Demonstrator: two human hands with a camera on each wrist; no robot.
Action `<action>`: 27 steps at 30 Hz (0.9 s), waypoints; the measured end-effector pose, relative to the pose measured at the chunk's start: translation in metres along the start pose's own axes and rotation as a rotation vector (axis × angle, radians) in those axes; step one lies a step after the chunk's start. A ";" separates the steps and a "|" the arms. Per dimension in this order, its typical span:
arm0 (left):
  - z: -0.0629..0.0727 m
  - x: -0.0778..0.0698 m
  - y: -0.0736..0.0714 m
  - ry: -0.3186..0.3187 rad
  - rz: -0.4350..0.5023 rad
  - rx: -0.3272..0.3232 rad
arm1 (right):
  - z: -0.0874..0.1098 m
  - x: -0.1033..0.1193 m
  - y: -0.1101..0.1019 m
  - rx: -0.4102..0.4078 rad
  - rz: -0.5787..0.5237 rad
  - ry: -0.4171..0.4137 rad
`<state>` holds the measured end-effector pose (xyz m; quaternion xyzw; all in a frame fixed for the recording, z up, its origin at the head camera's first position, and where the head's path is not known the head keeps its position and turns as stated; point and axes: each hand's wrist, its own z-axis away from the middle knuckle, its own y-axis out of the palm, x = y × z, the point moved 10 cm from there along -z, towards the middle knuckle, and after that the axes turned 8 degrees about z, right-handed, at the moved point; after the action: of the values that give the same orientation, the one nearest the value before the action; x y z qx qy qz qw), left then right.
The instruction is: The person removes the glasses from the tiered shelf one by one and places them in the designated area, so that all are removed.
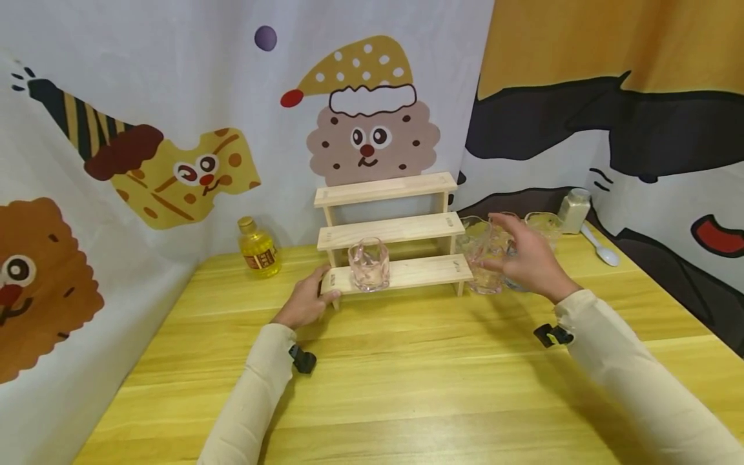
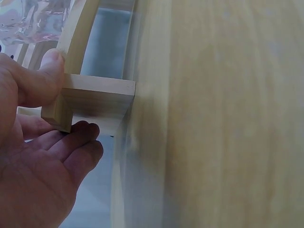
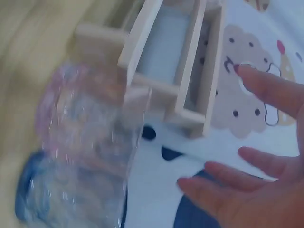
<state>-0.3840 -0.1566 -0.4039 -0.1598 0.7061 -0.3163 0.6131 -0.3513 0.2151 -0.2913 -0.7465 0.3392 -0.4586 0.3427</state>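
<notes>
A three-step wooden stand (image 1: 421,274) is on the table against the cloth backdrop. My left hand (image 1: 305,300) grips the left end of its lowest step, the thumb on top and the fingers underneath, as the left wrist view shows. On that step sits a pink-tinted clear glass (image 1: 369,268). To the stand's right, my right hand (image 1: 531,255) hovers over several clear glasses, its fingers spread. In the right wrist view a pink-based glass (image 3: 80,114) and a blue-based glass (image 3: 66,194) appear apart from the fingers. My right hand partly hides the glasses in the head view.
A yellow oil bottle (image 1: 259,250) stands left of the stand. At the back right are a capped jar of pale contents (image 1: 575,212) and a white spoon (image 1: 601,247). A cartoon-printed cloth (image 1: 290,161) hangs behind the wooden table (image 1: 395,381).
</notes>
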 end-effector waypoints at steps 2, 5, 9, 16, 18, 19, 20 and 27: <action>0.000 0.000 0.000 0.001 0.003 -0.001 | -0.001 0.009 0.009 0.010 -0.064 -0.048; 0.001 0.000 -0.001 0.004 0.010 -0.006 | -0.003 0.017 0.027 0.047 -0.170 -0.094; 0.002 -0.002 -0.001 0.010 0.007 0.001 | -0.005 0.024 0.050 0.105 -0.293 -0.112; 0.001 -0.001 0.000 0.010 0.002 0.005 | -0.012 0.043 0.081 0.184 -0.464 -0.113; 0.000 -0.001 0.000 0.012 0.003 0.004 | -0.015 0.050 0.088 0.203 -0.492 -0.116; 0.000 0.000 0.000 0.012 0.005 0.004 | -0.016 0.054 0.092 0.212 -0.506 -0.114; -0.001 0.000 0.000 0.012 0.005 0.005 | -0.017 0.057 0.096 0.219 -0.515 -0.112; 0.000 0.000 0.000 0.006 0.007 0.008 | -0.026 0.080 0.124 0.248 -0.574 -0.059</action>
<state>-0.3842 -0.1561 -0.4041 -0.1541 0.7072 -0.3175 0.6126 -0.3709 0.0777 -0.3476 -0.7772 0.0459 -0.5526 0.2974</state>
